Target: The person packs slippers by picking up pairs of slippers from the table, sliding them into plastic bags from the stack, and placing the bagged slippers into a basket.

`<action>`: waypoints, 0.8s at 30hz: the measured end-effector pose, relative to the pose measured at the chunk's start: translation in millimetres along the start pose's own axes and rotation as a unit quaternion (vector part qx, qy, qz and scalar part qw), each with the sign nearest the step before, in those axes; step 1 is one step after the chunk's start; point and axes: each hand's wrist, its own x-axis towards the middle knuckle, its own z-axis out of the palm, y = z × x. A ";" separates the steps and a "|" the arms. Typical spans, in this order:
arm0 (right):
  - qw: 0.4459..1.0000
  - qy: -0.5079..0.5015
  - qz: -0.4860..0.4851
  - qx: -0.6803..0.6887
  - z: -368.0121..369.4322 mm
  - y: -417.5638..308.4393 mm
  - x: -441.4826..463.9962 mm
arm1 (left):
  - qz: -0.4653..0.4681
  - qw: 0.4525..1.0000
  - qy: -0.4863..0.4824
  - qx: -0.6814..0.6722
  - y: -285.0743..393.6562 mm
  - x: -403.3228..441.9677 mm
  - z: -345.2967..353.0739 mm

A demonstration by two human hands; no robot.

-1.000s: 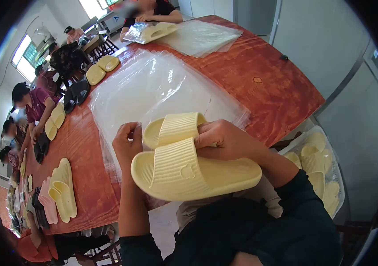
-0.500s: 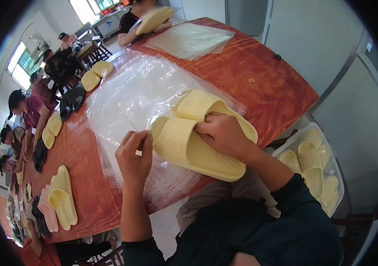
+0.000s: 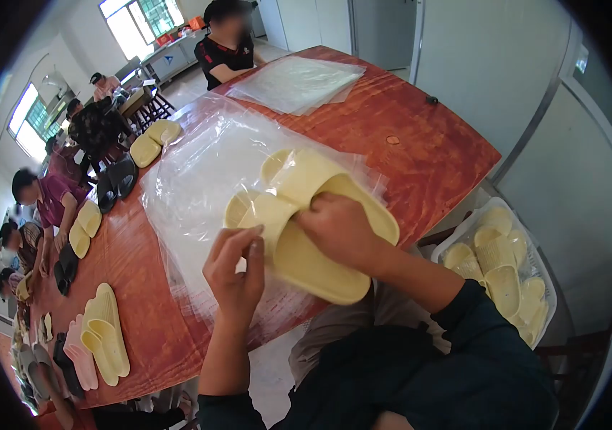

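Observation:
A pair of pale yellow ribbed slides [image 3: 313, 269] lies side by side over the stack of clear plastic bags [image 3: 198, 158], toes pointing up and left. My right hand [image 3: 338, 226] grips them, its fingers tucked in at the inner edges of the straps. Clear film covers the toe ends. At the near slide's left side my left hand [image 3: 238, 269] has thumb and fingertips pinched together on the edge of the clear film.
A basket [image 3: 551, 304] of yellow slides stands at the right. More bags [image 3: 302, 82] lie near a person [image 3: 227, 46] across the table [image 3: 435, 154]. Yellow, black and pink slides line the left side, where several people sit.
The slides have moved up and left from my lap side, and their toe ends have gone under the film. The person across has lowered a yellow slide out of sight.

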 end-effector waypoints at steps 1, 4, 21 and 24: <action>0.999 -0.025 -0.035 0.011 2.9 -5.6 -3.1 | -0.027 1.000 0.002 -0.016 -2.3 0.1 1.0; 0.995 -0.037 -0.088 0.034 7.2 -15.2 -8.5 | -0.031 0.994 -0.104 -0.011 -2.9 1.4 -3.6; 0.989 0.111 0.041 0.093 -7.2 -4.2 4.9 | 0.136 0.975 -0.154 -0.079 66.0 -34.2 53.1; 0.983 0.147 0.049 0.102 -18.8 3.7 6.4 | 0.079 0.978 -0.162 -0.101 66.4 -48.6 51.3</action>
